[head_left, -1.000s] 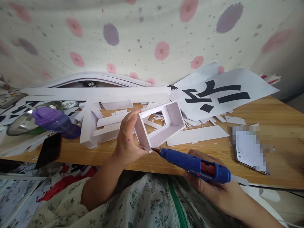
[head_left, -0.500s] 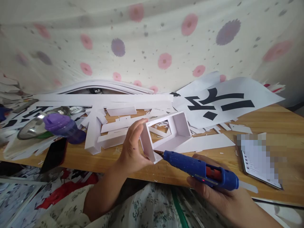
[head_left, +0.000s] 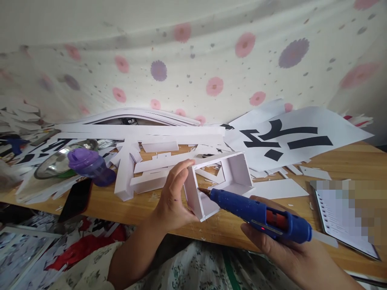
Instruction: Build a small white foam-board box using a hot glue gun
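Observation:
My left hand (head_left: 173, 197) grips the left end of a small white foam-board box frame (head_left: 237, 171), which is tilted with its open side toward me and has a cut-out in its back. My right hand (head_left: 281, 249) is wrapped round a blue hot glue gun (head_left: 260, 213), with a clear glue stick (head_left: 326, 238) poking from its rear. The gun's brown nozzle lies at the inside of the box's left wall; whether it touches is hard to tell. A small red light glows on the gun's side. The gun's body covers part of the box's lower wall.
White board strips (head_left: 151, 165) and scraps lie behind the box. Paper with black characters (head_left: 290, 137) spreads at the back right, and a tablet-like device (head_left: 344, 217) lies at right. A purple bottle (head_left: 90, 165), metal bowl (head_left: 50, 163) and black phone (head_left: 75, 199) are on the left.
The nozzle has moved from the box's lower left corner up along its left wall. The box is tilted slightly differently, and the whole view has shifted a little.

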Demonstrator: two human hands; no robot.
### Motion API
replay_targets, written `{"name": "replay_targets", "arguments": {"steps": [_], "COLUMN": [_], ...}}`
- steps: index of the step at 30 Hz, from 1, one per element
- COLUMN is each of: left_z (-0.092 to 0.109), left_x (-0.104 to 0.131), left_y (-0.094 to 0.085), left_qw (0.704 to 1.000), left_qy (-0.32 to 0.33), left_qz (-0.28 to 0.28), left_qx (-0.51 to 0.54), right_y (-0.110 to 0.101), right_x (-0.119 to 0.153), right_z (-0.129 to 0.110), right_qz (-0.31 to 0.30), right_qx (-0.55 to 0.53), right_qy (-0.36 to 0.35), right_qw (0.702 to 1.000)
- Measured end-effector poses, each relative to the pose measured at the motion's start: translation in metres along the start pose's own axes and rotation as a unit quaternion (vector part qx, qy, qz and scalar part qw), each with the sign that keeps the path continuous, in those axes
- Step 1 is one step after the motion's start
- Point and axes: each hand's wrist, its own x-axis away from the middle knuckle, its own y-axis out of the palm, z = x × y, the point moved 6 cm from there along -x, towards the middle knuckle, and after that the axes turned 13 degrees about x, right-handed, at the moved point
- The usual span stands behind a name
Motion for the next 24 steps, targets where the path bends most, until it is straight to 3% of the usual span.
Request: {"name": "replay_targets", "arguments": {"steps": [8, 16, 24], "left_z": [0.001, 0.003, 0.001], "left_x": [0.003, 0.004, 0.007], "left_y": [0.001, 0.001, 0.001], "left_qw": [0.998, 0.997, 0.997], "left_qy": [0.057, 0.076, 0.072], "left_qz": [-0.014, -0.015, -0.015], "left_qx": [0.018, 0.026, 0.022], "right_y": [-0.003, -0.002, -0.001], "right_x": [-0.008, -0.008, -0.017], "right_z": [-0.003, 0.004, -0.008], "right_qz": [-0.003, 0.054, -0.014], "right_qx": [0.0, 0.018, -0.029], "right_qy": [0.02, 0.065, 0.035], "right_qw": [1.0, 0.996, 0.999]}}
